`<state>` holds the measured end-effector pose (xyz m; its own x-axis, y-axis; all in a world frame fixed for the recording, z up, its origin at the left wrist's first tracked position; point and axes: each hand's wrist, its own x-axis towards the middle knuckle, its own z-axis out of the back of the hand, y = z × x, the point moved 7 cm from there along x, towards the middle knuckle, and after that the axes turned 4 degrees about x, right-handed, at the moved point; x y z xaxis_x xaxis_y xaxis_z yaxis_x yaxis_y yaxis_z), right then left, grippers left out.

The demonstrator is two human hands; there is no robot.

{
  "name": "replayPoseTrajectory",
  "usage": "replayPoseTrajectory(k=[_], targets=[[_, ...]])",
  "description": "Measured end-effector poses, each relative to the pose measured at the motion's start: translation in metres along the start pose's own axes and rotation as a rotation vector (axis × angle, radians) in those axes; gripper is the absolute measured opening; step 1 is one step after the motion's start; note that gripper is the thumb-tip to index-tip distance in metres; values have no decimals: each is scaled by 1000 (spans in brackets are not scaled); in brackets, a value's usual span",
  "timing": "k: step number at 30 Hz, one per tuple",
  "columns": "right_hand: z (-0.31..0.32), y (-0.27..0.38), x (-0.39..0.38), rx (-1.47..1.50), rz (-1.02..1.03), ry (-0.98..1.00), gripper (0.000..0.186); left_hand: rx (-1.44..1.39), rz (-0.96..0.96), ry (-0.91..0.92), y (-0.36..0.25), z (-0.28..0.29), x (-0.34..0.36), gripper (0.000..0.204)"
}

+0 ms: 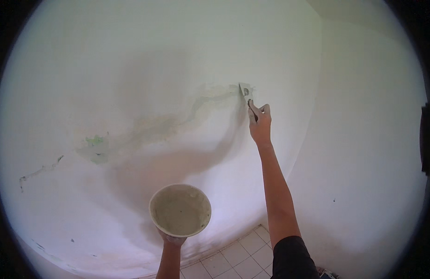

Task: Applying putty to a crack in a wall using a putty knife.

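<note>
Putty knife (244, 89): a small metal blade held high on the wall, its flat edge laid against the plaster at the upper right end of the patched crack.
Right hand (260, 122): fingers wrapped tight around the knife's handle, arm stretched up and forward from the lower edge, a dark sleeve at the upper arm.
Bowl (180, 210): a round pale bowl, low in the middle of the view, its inside smeared with greyish-white filler.
Left hand (173, 240): cupped under the bowl and gripping it from below, only the fingertips showing past the rim.
Crack (196, 109): a long wavy band of fresh, slightly darker filler running down and leftward from the blade.
Green patch (97, 148): bare greenish spot at the lower left end of that band.
Wall (131, 56): white, with a further thin chipped line far left.
Corner (312, 116): a second white wall meets it at right.
Floor tiles (243, 258): pale square tiles, bottom centre.
</note>
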<state>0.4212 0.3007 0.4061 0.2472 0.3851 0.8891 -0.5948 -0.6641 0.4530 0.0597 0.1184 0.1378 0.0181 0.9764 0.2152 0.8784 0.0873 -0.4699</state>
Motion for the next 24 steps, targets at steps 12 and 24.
replayPoseTrajectory(k=[12,24], targets=[[-2,-11,-41,-15,7,183,42,-143,1,-10,13,31,15,92],[14,-44,21,13,-59,-88,24,-224,86,-109,14,24,-7,84]])
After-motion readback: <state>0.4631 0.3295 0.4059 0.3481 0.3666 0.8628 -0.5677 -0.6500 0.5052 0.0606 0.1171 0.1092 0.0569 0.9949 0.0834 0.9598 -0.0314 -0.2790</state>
